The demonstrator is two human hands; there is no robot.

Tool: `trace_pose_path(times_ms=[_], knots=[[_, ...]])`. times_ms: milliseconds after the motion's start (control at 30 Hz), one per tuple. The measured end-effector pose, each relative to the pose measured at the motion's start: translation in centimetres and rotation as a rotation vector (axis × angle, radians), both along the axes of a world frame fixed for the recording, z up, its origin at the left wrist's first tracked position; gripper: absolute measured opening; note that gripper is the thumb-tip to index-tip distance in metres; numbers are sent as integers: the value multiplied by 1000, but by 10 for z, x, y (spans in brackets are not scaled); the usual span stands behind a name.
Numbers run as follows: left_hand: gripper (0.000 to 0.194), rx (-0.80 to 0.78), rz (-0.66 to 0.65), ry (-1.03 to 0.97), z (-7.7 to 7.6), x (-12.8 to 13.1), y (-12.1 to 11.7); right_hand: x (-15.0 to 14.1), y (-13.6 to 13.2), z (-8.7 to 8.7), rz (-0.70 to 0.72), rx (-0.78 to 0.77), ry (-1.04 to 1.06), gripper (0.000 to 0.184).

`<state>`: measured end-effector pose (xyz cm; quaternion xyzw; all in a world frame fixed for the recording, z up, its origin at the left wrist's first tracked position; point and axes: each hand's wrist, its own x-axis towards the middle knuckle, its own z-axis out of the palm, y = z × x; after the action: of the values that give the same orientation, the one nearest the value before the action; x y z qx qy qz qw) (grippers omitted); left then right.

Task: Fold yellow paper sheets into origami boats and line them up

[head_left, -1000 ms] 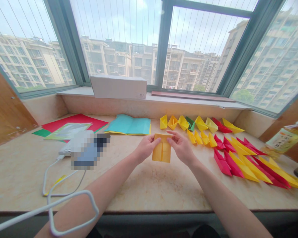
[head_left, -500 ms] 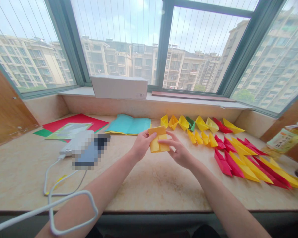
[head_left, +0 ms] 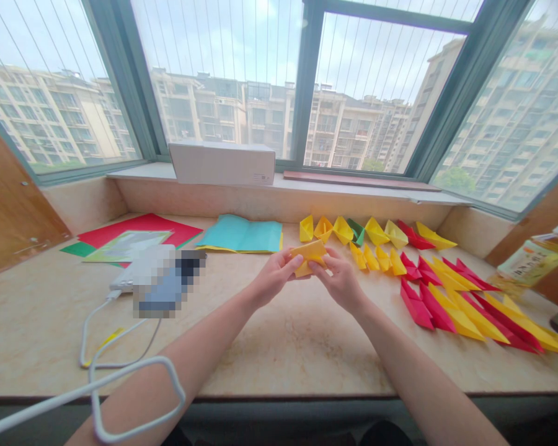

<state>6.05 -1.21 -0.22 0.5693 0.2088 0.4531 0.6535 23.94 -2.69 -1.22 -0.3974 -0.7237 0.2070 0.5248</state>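
Note:
A small piece of folded yellow paper [head_left: 309, 250] is held above the counter, with a hand at each side. My left hand [head_left: 275, 276] is closed on its left part, thumb lying across the near face. My right hand [head_left: 340, 279] grips the right part, its thumb near the paper's lower middle; the other fingers are partly hidden behind. Folded yellow paper boats [head_left: 343, 230] stand in a row just beyond my right hand, and smaller yellow folded pieces [head_left: 371, 257] lie closer to it.
Red and yellow folded paper pieces [head_left: 465, 316] spread over the right, before an oil bottle [head_left: 530, 260]. Blue sheets [head_left: 242, 234] lie behind my left hand. Further left are red sheets [head_left: 121, 226], a blurred phone [head_left: 162, 291] and a white cable [head_left: 134, 365] crossing my left forearm.
The yellow paper has tilted and moved slightly right, showing less of its face. My right fingers have gone from lying across its front to gripping its right side.

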Motion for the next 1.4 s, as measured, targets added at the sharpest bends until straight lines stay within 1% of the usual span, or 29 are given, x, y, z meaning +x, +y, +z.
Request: trace_pose_path(times_ms=[100,167,233,333,467,600,633,767,833,1033,1100,1167,1233,1333,1400], knots=[[48,34,-36,2,-1,1,0,0,2,0,-29,12,9,25],[50,54,-11,23,-3,2,2,1,3,-2,-25,10,21,22],[49,60,36,37,-6,3,5,0,4,-6,-13,-34,67,21],[47,69,98,51,-11,4,9,-1,6,-11,2,-127,159,28],[45,91,148,96,-11,3,10,-2,6,-10,23,-139,282,36],[43,108,127,114,-10,3,7,0,7,-4,62,-222,390,55],[44,111,118,108,-10,4,7,1,7,-3,70,-250,387,55],[47,105,103,89,-11,5,6,2,7,-1,105,-328,327,36],[48,91,104,84,-12,6,6,2,7,-1,110,-351,327,32],[41,62,145,96,-11,4,8,-1,5,0,116,-371,382,33],[40,70,159,112,-10,4,7,-1,5,1,159,-388,384,35],[38,87,161,130,-8,3,7,0,4,2,222,-414,336,33],[36,99,142,134,-6,3,6,0,3,3,249,-418,283,30],[38,74,123,104,-4,1,5,3,4,4,195,-375,287,26],[40,43,143,100,-3,1,6,5,5,4,168,-364,316,26]])
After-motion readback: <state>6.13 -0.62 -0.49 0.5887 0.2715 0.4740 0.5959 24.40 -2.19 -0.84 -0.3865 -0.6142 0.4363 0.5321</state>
